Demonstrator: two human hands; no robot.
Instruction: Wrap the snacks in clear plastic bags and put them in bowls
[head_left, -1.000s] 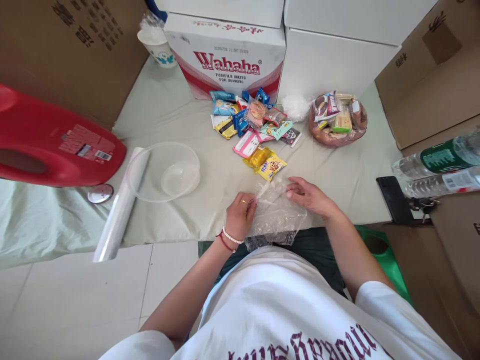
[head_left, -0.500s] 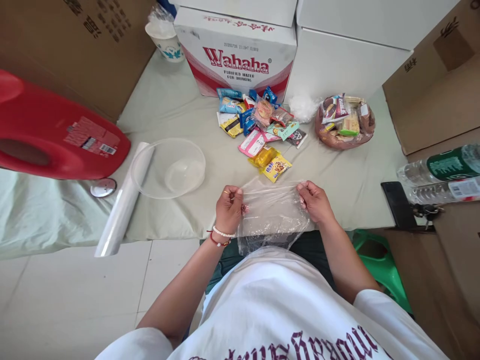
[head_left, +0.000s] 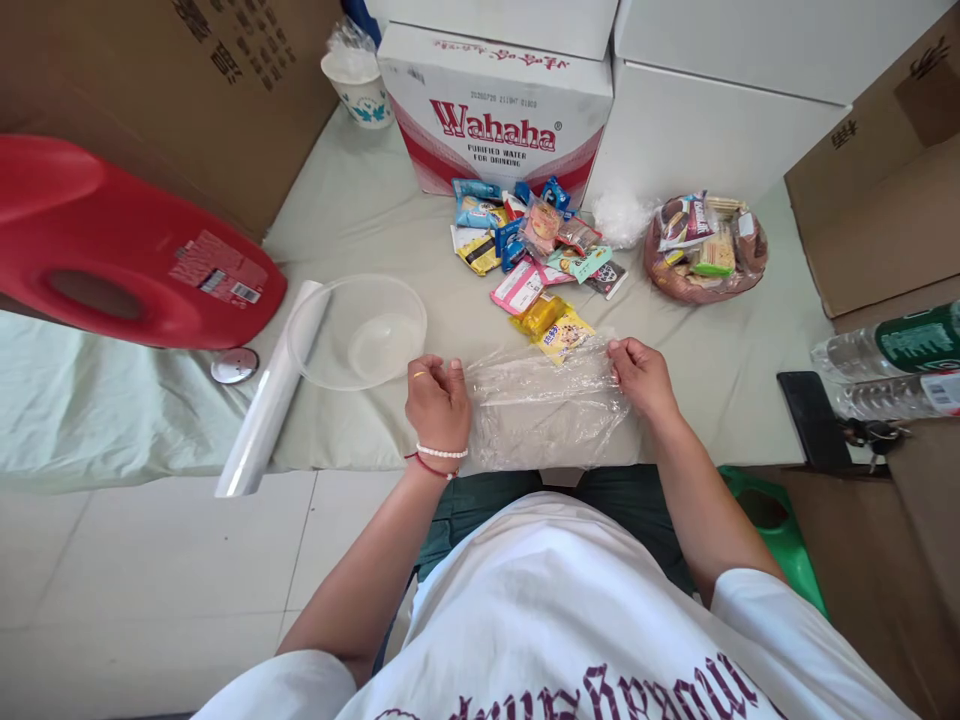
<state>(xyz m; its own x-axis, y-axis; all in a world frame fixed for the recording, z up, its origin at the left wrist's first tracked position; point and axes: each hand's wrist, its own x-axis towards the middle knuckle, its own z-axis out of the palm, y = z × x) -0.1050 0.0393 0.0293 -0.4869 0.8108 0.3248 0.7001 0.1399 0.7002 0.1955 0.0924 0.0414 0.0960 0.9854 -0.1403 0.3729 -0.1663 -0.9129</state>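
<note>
A crinkled sheet of clear plastic film point(head_left: 547, 415) is stretched between my hands over the table's front edge. My left hand point(head_left: 439, 405), with a ring and bracelets at the wrist, is closed at the film's left side. My right hand point(head_left: 643, 378) pinches its upper right corner. The film's far edge overlaps a yellow snack packet point(head_left: 568, 335) at the near end of a pile of small wrapped snacks point(head_left: 525, 240). Just left of my left hand stands a clear plastic bowl point(head_left: 356, 335), its rim over a roll of clear film point(head_left: 262, 410).
A red jug point(head_left: 142, 250) lies at left by a round lid point(head_left: 234, 366). Behind are a paper cup point(head_left: 360, 90) and a Wahaha box point(head_left: 499, 120). A brown bowl of snacks point(head_left: 705, 285) is at right, near plastic bottles point(head_left: 892, 345), a phone point(head_left: 814, 420) and keys point(head_left: 877, 435).
The film has moved forward and up onto the table, its far edge reaching the yellow packet. My hands have spread wider apart. The whole view has shifted slightly.
</note>
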